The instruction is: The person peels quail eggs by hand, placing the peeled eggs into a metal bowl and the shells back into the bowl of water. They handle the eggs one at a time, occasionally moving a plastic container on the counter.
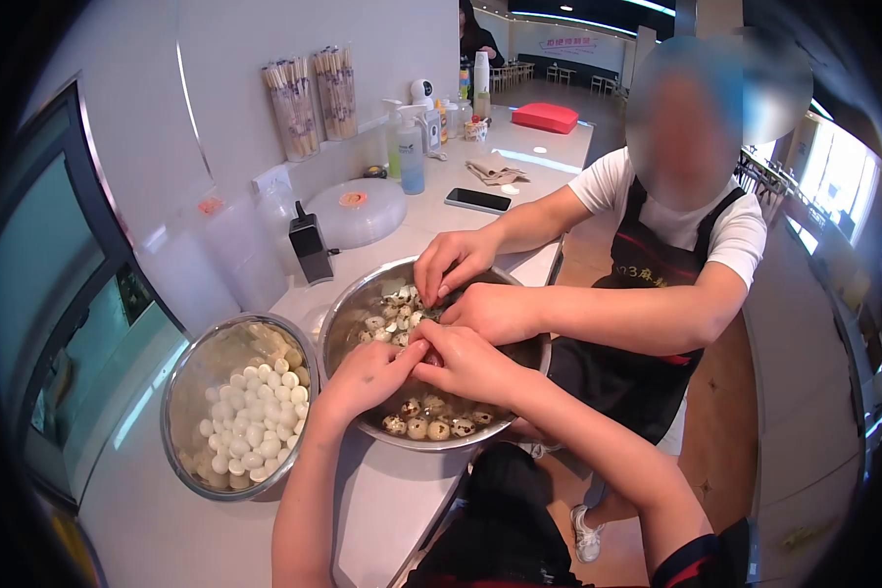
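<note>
Over the large steel bowl (pixel 431 447), my left hand (pixel 374 376) and my right hand (pixel 472 365) meet with bent fingers pressed together. Whatever they pinch is small and hidden by the fingers. Speckled quail eggs (pixel 437 429) lie in the bowl's near side, below my hands. Cracked shells and more speckled eggs (pixel 387 318) are heaped on its far side. Left of my left hand, a second steel bowl (pixel 181 392) holds many peeled white quail eggs (pixel 255 421).
Opposite me, a person in a dark apron (pixel 647 255) has both hands (pixel 490 312) in the same bowl. On the counter are a black box-shaped device (pixel 310 250), a plastic lid (pixel 363 218), a phone (pixel 477 201), a cloth (pixel 495 172), pump bottles (pixel 411 157) and a red box (pixel 545 118).
</note>
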Available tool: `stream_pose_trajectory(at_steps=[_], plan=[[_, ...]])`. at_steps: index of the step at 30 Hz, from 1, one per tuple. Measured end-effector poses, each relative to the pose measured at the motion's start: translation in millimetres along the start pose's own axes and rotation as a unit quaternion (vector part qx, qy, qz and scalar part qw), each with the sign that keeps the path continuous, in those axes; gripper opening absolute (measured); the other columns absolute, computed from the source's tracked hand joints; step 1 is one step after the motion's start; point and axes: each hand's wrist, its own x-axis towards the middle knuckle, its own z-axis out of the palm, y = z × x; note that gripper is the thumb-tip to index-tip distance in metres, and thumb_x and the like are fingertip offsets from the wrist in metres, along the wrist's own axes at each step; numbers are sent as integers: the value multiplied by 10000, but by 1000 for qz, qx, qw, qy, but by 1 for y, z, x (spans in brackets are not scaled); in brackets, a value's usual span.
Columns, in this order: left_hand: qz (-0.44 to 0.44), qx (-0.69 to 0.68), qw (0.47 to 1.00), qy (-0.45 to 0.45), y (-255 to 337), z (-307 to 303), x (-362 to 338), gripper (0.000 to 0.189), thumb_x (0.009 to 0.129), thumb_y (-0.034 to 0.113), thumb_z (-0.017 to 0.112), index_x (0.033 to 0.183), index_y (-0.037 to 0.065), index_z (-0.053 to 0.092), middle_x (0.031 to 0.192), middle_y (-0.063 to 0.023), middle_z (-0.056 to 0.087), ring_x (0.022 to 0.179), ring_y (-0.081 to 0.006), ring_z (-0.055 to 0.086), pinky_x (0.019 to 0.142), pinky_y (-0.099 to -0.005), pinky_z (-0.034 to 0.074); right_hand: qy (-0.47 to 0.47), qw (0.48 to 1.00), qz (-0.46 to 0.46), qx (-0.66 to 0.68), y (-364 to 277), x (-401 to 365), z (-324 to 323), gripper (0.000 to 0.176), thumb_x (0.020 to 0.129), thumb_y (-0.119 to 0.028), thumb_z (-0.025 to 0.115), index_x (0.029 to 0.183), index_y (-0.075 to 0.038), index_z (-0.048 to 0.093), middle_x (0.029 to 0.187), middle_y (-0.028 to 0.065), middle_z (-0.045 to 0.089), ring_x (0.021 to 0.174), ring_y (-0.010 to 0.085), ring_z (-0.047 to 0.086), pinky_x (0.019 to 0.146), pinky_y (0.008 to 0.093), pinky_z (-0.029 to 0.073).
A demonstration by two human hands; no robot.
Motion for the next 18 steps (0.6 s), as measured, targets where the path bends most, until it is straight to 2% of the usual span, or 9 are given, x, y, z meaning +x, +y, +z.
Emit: stream_pose_trajectory(at_steps=[1,4,5,6,8,11,14,16,18], plan=[[6,1,1000,2,-1,1,2,454,818,393,468,762,-39,597,607,-142,573,592,-211,558,591,-310,420,25,1000,-4,14,0,0,-1,288,733,-128,587,960,4,471,735,168,567,697,292,577,617,359,447],[73,-138,988,18,-10,5,3,414,855,352,461,688,-7,583,508,37,425,469,-41,363,417,-213,280,43,999,-32,-12,-1,0,1,271,748,-152,588,953,-13,476,697,152,559,659,272,569,583,353,435],[75,-136,988,16,-10,4,3,414,855,352,461,688,-7,583,508,37,425,469,-41,363,417,-213,280,36,998,-43,-19,-1,0,1,268,751,-159,589,950,-17,479,689,148,558,641,269,563,571,352,431],[71,-150,986,17,-9,5,3,412,860,353,454,675,4,572,514,42,423,469,-39,353,414,-211,271,34,999,-24,1,-8,0,-3,231,741,-155,585,850,12,469,709,203,559,684,347,559,591,400,422],[66,-161,985,12,-10,5,2,411,866,353,447,662,15,561,520,47,421,469,-37,344,412,-209,261,44,998,-27,20,-7,1,-3,229,734,-147,592,844,11,467,702,196,558,673,340,558,583,396,421],[45,-178,983,12,-14,5,3,455,854,370,457,737,-48,593,562,-19,503,550,-96,438,523,-245,365,56,997,-35,34,-8,0,-5,230,722,-138,605,836,7,467,686,175,555,647,318,554,569,376,419],[45,-195,980,-6,-16,3,3,447,859,379,450,696,-16,583,555,13,472,522,-68,400,485,-223,322,70,995,-47,44,-9,1,-4,262,724,-166,624,868,-1,478,674,137,550,627,266,546,563,337,414],[45,-327,944,-31,-12,1,-1,403,865,374,443,650,48,544,544,44,418,492,-35,337,447,-195,253,98,990,-75,71,-8,1,-3,281,750,-212,625,885,-5,493,666,104,541,623,213,532,570,304,407],[38,-358,932,-35,-4,-1,-6,380,870,372,435,646,78,523,542,54,397,483,-25,313,440,-187,232,105,989,-89,58,-9,1,-4,266,761,-212,613,878,-5,495,668,106,540,622,216,531,571,306,406]])
